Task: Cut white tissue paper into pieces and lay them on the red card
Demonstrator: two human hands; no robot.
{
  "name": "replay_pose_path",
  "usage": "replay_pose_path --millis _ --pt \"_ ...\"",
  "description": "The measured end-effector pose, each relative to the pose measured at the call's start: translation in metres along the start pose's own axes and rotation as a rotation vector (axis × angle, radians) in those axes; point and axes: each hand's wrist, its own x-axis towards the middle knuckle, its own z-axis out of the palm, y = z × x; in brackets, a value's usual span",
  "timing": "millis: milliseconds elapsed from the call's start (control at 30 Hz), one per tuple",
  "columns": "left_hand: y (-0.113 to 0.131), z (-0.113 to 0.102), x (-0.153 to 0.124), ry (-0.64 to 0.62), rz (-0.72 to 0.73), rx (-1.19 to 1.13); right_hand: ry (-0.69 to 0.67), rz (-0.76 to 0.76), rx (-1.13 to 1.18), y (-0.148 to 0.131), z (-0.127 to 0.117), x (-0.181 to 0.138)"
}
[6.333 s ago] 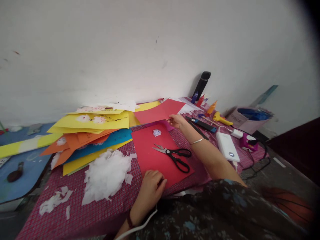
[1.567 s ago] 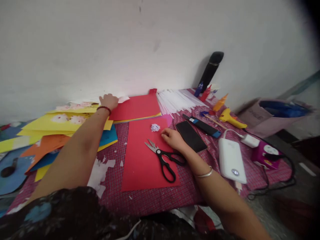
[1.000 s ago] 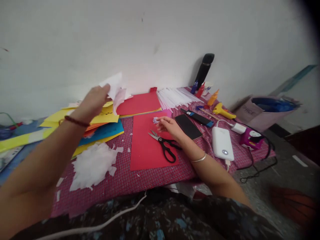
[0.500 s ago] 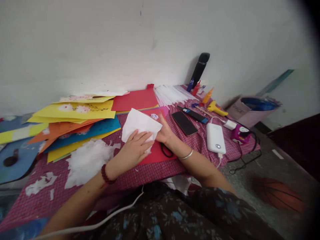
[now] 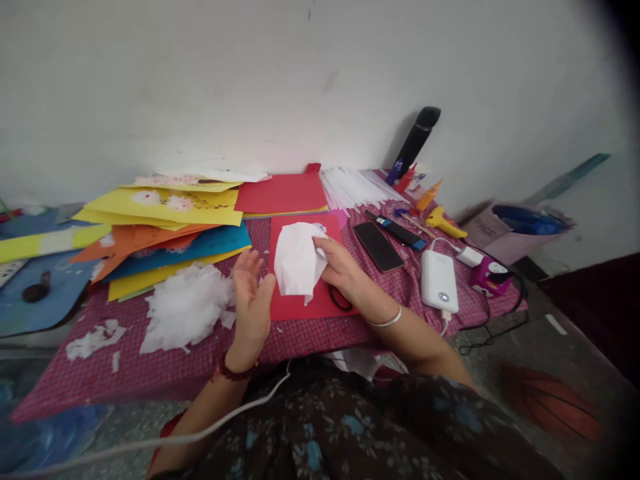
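A white sheet of tissue paper (image 5: 299, 261) hangs slightly crumpled above a red sheet of paper (image 5: 295, 308). My right hand (image 5: 341, 265) grips its right edge between thumb and fingers. To the left of the sheet, my left hand (image 5: 251, 307) is raised with its fingers apart and nothing in it. A fluffy pile of white cotton (image 5: 187, 307) lies left of my left hand. Beside my right wrist, a black loop (image 5: 341, 301) rests on the red sheet. A small dotted patch shows at the top of the red sheet, partly behind the tissue.
Stacked coloured papers (image 5: 170, 213) fill the back left. White strips (image 5: 355, 190) lie at the back. To the right are a phone (image 5: 379, 245), a cutter (image 5: 399, 231), a yellow glue gun (image 5: 445, 223), a white power bank (image 5: 439, 281) and a purple power socket (image 5: 491, 275) with cables.
My left hand has come off the white tissue paper and moved left, opening. My right hand still has the tissue, which now hangs more upright over the red sheet. The view has shifted slightly.
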Motion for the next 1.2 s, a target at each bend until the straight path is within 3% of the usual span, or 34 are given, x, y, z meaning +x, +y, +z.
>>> replay_pose_path --millis 100,200,333,533,733,800,900,967,1000,1100,1200 --pt "-0.002 0.007 0.000 -0.113 -0.291 -0.294 -0.080 -0.004 -0.045 0.005 0.012 -0.020" --pt "0.006 -0.001 0.004 -0.077 -0.425 -0.517 -0.170 -0.005 -0.084 0.013 0.016 -0.040" --pt "0.023 -0.025 0.000 0.100 -0.384 -0.671 -0.157 -0.107 -0.145 0.027 0.014 -0.060" --pt "0.031 -0.056 -0.041 0.189 -0.333 -0.637 -0.071 -0.338 -0.192 0.053 0.026 -0.096" --pt "0.023 -0.078 -0.081 0.146 -0.118 -0.543 -0.041 -0.358 -0.174 0.089 0.031 -0.137" --pt "0.020 -0.084 -0.088 0.171 0.070 -0.386 -0.035 -0.346 -0.192 0.100 0.029 -0.147" --pt "0.020 -0.091 -0.095 0.205 0.464 0.033 -0.063 -0.332 -0.274 0.109 0.026 -0.161" --pt "0.023 -0.092 -0.100 0.077 0.565 0.247 -0.106 -0.329 -0.363 0.111 0.025 -0.171" --pt "0.025 -0.091 -0.102 -0.050 0.536 0.281 -0.128 -0.329 -0.405 0.111 0.024 -0.176" --pt "0.028 -0.086 -0.110 -0.471 0.201 0.129 -0.166 -0.335 -0.501 0.108 0.020 -0.191" --pt "0.028 -0.079 -0.121 -0.675 -0.218 -0.151 -0.133 -0.351 -0.537 0.106 0.014 -0.202"
